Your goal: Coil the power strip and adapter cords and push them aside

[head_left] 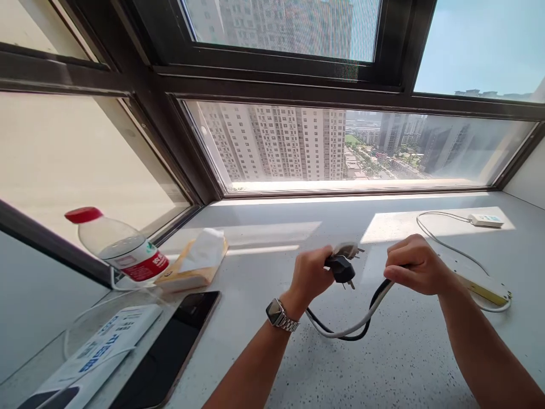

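Two power plugs are together in my left hand (311,274), whose fingers are closed around them. One is a black plug (343,270) with its prongs pointing down and right; behind it is a white plug (346,250) with its prongs to the right. From there a black cable (357,337) and a white cable (340,334) hang side by side in a loop above the counter. My right hand (414,266) is closed around both cables at the loop's other end. Past that fist, the cables are hidden. A metal-banded watch (276,313) is on my left wrist.
At left, a red-capped bottle (123,250) stands by a tissue pack (193,261). A dark-screened phone or tablet (174,341) lies beside a white printed box (102,352). Right of my hands are a power strip (481,289) and a small white corded block (486,220). Windows border the speckled counter (383,369).
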A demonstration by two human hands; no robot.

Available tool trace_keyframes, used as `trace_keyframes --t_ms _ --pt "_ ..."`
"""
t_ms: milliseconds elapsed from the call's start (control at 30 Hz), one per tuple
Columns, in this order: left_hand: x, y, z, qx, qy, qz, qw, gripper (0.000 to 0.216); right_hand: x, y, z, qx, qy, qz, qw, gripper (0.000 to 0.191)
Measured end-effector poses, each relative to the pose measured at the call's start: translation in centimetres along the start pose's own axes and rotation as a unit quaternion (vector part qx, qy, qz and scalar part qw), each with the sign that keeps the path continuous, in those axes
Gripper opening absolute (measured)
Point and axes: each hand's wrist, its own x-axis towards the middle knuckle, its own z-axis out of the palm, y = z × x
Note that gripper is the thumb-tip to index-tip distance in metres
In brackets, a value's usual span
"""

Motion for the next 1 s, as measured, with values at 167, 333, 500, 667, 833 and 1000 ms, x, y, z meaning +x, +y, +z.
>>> trace_keyframes --t_ms 167,333,500,667,833,1000 --pt "-2.0 -0.3 2.3 0.039 -0.135 0.157 0.977 0.04 0.9 -1.5 4.0 0.17 0.173 -0.073 0.967 0.046" --pt "-3.2 -0.7 3.0 0.006 -0.131 0.177 0.975 0.033 0.8 -3.1 7.4 0.345 0.247 -0.023 0.905 0.038" --pt "-3.7 -1.2 3.2 -0.036 -0.083 0.12 0.989 0.009 0.5 -4.2 8.2 0.367 0.254 0.0 0.895 0.032" --pt "-3.9 -0.3 3.6 -0.096 -0.107 0.11 0.983 0.01 0.3 -5.2 8.3 0.357 0.244 -0.026 0.901 0.043" --pt "-4.1 0.5 4.3 -0.124 -0.135 0.1 0.978 0.024 0.2 -6.0 8.6 0.359 0.267 -0.041 0.893 0.062" --pt "-4.5 0.2 5.2 -0.111 -0.147 0.168 0.969 0.022 0.1 -5.9 8.5 0.382 0.297 -0.032 0.875 0.057"
